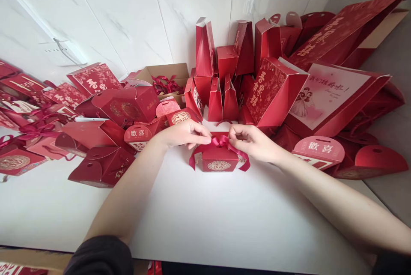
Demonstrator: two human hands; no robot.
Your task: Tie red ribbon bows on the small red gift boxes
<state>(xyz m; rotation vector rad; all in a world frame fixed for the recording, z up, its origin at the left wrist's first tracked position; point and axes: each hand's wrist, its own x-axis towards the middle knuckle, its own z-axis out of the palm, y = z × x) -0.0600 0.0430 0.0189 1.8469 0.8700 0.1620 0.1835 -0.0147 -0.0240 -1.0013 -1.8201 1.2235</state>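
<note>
A small red gift box with a round gold emblem on its front stands on the white table. Across its top lies a dark pink satin ribbon formed into a bow, its tails hanging down at both sides. My left hand pinches the bow's left side between thumb and fingertips. On the other side, my right hand pinches the right side of the bow. Both hands are just above the box lid, and the fingers partly cover the ribbon.
Behind the box stand several red paper boxes. More folded red boxes crowd the left, some tied with ribbon. An open cardboard box holds loose ribbons. Larger red bags lean at the right. A tiled wall rises behind.
</note>
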